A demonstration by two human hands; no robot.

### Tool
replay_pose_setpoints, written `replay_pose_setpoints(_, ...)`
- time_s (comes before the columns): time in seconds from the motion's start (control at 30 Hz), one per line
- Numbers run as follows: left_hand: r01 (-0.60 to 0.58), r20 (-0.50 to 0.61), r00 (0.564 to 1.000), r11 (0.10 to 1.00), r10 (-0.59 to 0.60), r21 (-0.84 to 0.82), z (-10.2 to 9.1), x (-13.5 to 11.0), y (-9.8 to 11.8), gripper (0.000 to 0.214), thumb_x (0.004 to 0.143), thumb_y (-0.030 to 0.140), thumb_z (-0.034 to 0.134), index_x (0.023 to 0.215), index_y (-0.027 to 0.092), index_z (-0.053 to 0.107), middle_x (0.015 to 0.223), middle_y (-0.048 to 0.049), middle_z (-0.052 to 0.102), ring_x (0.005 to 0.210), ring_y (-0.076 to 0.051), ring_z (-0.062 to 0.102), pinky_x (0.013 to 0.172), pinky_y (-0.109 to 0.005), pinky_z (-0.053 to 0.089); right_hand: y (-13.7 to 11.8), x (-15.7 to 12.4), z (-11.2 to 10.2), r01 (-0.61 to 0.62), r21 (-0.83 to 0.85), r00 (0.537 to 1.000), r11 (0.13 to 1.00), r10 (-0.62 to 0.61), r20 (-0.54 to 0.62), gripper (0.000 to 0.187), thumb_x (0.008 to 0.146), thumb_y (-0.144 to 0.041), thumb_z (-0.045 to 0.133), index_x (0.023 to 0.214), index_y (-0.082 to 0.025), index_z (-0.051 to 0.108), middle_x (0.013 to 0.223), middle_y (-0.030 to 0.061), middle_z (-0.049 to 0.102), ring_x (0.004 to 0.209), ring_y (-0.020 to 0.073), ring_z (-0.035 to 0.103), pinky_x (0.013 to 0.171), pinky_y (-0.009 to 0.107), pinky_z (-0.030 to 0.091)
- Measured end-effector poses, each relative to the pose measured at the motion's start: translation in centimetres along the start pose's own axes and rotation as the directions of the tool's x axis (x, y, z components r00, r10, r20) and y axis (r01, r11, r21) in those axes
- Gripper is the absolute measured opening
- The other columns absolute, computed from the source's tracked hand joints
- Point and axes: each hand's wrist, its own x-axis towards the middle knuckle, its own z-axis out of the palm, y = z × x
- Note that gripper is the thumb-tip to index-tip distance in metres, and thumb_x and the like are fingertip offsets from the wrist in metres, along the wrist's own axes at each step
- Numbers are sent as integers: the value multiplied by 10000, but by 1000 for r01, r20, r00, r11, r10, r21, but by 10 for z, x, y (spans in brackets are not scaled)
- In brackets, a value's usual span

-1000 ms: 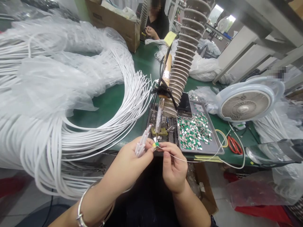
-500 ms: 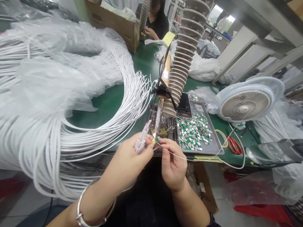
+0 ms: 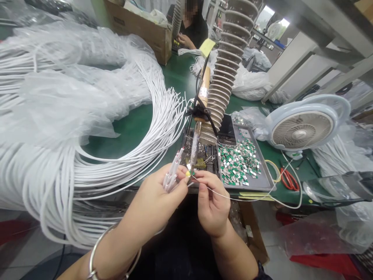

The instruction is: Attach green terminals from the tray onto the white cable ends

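My left hand (image 3: 155,198) grips several white cable ends (image 3: 171,173) that fan out beyond the fingers, and a small green and yellow terminal (image 3: 189,173) sits at its fingertips. My right hand (image 3: 212,206) pinches a thin white wire (image 3: 224,195) and brings its end to that terminal. Both hands are very close together, and the fingers partly hide the terminal. Just beyond them, a soldering iron (image 3: 196,144) stands with its tip above a dark work tray (image 3: 204,155). The long white cables (image 3: 96,171) run from a big coil to my left hand.
A metal tray (image 3: 264,175) holds several green and silver terminals (image 3: 239,163). A ribbed insulator column (image 3: 223,77) rises behind it. A fan (image 3: 301,132), red-handled scissors (image 3: 289,179) and plastic sheeting lie to the right. A co-worker (image 3: 192,27) sits beyond a cardboard box (image 3: 140,31).
My left hand has turned a little, tilting the cable ends, and its fingers now cover more of the terminal. My right hand has shifted only slightly.
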Motion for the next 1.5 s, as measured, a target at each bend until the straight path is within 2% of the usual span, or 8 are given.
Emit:
replay_pose_setpoints(0.47,46,17,999,999,-46,-6,1,-2,-7,146,797,279,509,824,135,505,967,8,566,908,-95,546,766,-169,441,-1,-5,0,-23,33,1000,999,22,16,269,760,33,440,974,-112,516,1013,55,545,1004,100,518,865,280,472)
replay_pose_setpoints(0.6,72,68,995,996,-69,-43,3,-5,-12,190,825,321,498,827,132,487,976,-4,552,924,-108,527,833,-216,418,0,-8,-1,-34,43,999,998,33,32,254,762,28,434,962,-108,512,993,56,551,987,93,525,857,270,479)
replay_pose_setpoints(0.83,63,161,985,997,-57,-33,3,-19,-23,244,875,367,434,854,129,477,938,-34,539,885,-99,503,806,-181,390,2,-14,-9,-70,-2,997,998,70,18,246,763,36,423,940,-111,509,930,51,550,928,80,526,802,255,482)
replay_pose_setpoints(1.0,80,300,952,996,-63,-45,9,-44,-39,329,928,420,329,953,130,482,846,-44,509,778,-90,474,739,-184,375,6,-21,-11,-86,-23,996,996,86,13,237,771,34,415,937,-103,514,922,55,546,923,80,519,803,261,475)
replay_pose_setpoints(1.13,197,474,871,976,-129,-95,21,-61,-54,417,939,457,271,852,108,481,776,-57,506,721,-102,464,705,-220,386,9,-26,-9,-96,-13,994,995,97,53,240,772,30,413,943,-108,510,923,50,537,916,69,515,801,243,470)
replay_pose_setpoints(1.27,183,376,913,983,-159,-26,23,-68,-77,389,945,423,269,978,135,529,1008,-59,549,946,-111,508,891,-226,353,12,-34,-12,-95,-15,987,995,96,127,246,768,23,428,949,-122,509,898,34,539,882,54,512,779,210,464)
replay_pose_setpoints(1.37,165,312,933,983,-181,79,18,-69,-96,417,947,434,234,1004,122,504,856,-66,547,826,-129,523,834,-262,361,12,-41,-17,-68,-38,984,997,73,162,242,768,15,436,954,-121,511,880,32,546,861,49,513,764,191,460)
replay_pose_setpoints(1.5,110,362,919,984,-155,143,13,-68,-110,437,949,453,198,923,116,476,813,-63,498,780,-135,462,781,-251,340,10,-47,-26,-137,-26,977,990,139,159,252,776,15,428,957,-139,514,824,14,536,797,36,517,715,170,455)
